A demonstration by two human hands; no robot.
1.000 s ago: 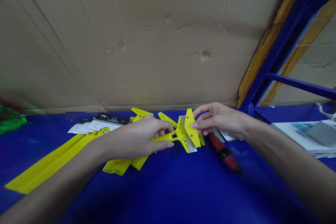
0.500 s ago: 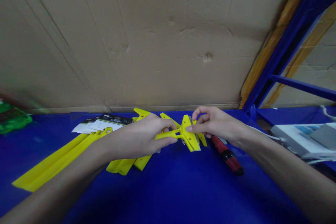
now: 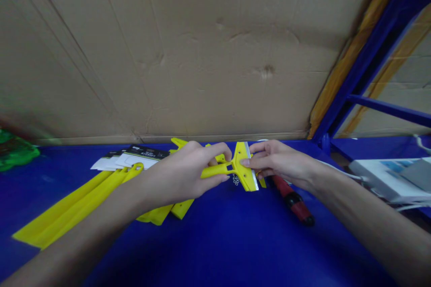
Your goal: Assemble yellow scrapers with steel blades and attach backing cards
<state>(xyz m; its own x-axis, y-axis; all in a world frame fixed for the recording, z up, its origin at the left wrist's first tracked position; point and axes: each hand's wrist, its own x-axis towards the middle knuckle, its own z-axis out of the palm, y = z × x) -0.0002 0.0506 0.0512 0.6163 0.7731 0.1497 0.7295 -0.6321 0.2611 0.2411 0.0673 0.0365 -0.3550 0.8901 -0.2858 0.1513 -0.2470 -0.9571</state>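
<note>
A yellow scraper (image 3: 245, 178) with a metal blade (image 3: 255, 183) along its head is held between both hands, over the blue table. My left hand (image 3: 193, 166) curls loosely round the handle, thumb below it and index finger raised above. With thumb and fingers, my right hand (image 3: 279, 161) pinches the head at the blade side; the fingertips behind it are hidden. Small metal screws or nuts (image 3: 236, 180) lie just below the head. Under and beyond my left hand are more yellow scraper parts (image 3: 182, 208). A red-and-black screwdriver-like tool (image 3: 298, 210) lies beside my right hand.
Long yellow pieces (image 3: 77, 208) lie to the left, beside black-and-white packets (image 3: 141, 157). A green bundle (image 3: 15, 152) is at the far left. A white device with cables (image 3: 384, 184) stands right. Cardboard (image 3: 215, 54) and a blue frame (image 3: 363, 58) bound the back.
The scraper's head has turned slightly and risen, showing more of its blade. My left index finger has lifted from the handle, and my right fingers have shifted along the head.
</note>
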